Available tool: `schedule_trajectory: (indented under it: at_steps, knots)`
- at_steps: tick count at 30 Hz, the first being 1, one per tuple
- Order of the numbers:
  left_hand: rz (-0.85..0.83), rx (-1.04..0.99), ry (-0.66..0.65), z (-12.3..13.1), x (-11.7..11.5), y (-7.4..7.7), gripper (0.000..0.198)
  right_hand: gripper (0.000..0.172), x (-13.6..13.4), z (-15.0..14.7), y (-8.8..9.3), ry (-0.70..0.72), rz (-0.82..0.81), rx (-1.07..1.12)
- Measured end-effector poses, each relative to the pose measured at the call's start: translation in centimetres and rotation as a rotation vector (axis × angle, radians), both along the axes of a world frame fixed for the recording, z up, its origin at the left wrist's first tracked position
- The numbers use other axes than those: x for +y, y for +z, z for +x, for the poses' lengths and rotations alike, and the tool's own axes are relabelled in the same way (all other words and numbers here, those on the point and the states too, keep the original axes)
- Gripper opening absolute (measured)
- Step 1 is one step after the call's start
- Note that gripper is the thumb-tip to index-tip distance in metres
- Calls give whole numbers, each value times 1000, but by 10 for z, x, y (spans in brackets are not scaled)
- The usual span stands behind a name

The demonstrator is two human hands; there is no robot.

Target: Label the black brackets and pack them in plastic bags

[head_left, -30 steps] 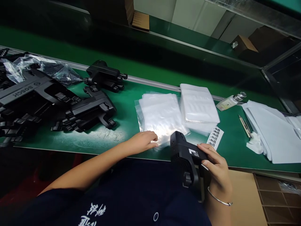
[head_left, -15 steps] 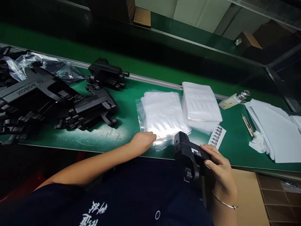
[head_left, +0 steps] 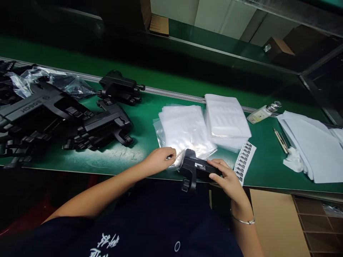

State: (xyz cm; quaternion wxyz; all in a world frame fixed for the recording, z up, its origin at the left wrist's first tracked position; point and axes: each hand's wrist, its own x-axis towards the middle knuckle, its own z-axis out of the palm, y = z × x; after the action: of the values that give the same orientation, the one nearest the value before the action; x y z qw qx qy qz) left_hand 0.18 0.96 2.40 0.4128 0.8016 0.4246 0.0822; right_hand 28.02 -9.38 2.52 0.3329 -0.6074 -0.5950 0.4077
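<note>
My right hand (head_left: 227,180) grips a black plastic device (head_left: 197,167) by its right end. A curved arm with a clip juts from the device toward me, and a small white label sits on its upper face. My left hand (head_left: 161,159) is closed on the near edge of a clear plastic bag (head_left: 174,165), at the front of a loose pile of bags (head_left: 184,125). The far end of the device is at the mouth of that bag; how far in it reaches I cannot tell. A sheet of printed stickers (head_left: 244,160) lies beside my right hand.
More black devices (head_left: 104,125), some marked BOSCH, crowd the left of the green bench, with a crumpled clear bag (head_left: 53,80) behind. A neat bag stack (head_left: 227,116), a pump bottle (head_left: 264,112), pens (head_left: 281,140) and white sheets (head_left: 313,146) lie to the right.
My right hand has brought the device leftward and up to the bag's near edge, close to my left hand. My left hand has stayed at about the same place, now lifting the bag's edge.
</note>
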Motion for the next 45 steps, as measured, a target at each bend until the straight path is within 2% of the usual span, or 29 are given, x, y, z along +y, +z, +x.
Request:
schedule_trajectory:
  at_steps: [4,7,10,13,16,18,22,25,27,31,33,36,38,41,43,45]
  knots:
    - [125,-12,-17,5,-12,14,18,38,-12,-7,-2,-185,96,-183]
    - [219,-18,-94,27,-23,24,20,39,-11,-25,-7,-301,265,-308]
    - [355,22,-191,54,-28,31,17,38,-2,-41,-14,-322,394,-342]
    - [494,69,-210,67,-25,37,14,36,7,-38,-18,-392,401,-269]
    - [481,145,-139,65,-18,43,16,36,10,-21,-21,-526,343,-166]
    - [465,182,-143,67,-15,45,18,36,11,-14,-23,-564,336,-148]
    - [566,105,-267,88,-13,51,20,32,15,-24,-23,-471,426,-175]
    - [603,82,-165,98,-10,59,21,31,20,-29,-21,-413,459,-147]
    - [595,95,-134,97,-8,63,19,30,22,-23,-21,-453,417,-135]
    - [467,34,-227,93,0,68,18,32,25,-10,-21,-555,413,-227]
    - [400,-59,-152,98,8,71,20,33,28,-15,-22,-487,509,-324]
    - [408,-140,-41,112,14,75,21,28,33,-30,-25,-286,674,-438]
    - [500,-144,-154,121,6,73,20,27,37,-37,-25,-184,738,-420]
    - [715,-222,-559,125,-22,60,17,33,41,-37,-22,-118,700,-389]
    - [796,-313,-790,118,-39,52,17,41,43,-32,-18,-99,682,-451]
    - [795,-384,-875,107,-46,49,19,44,45,-30,-15,-58,733,-534]
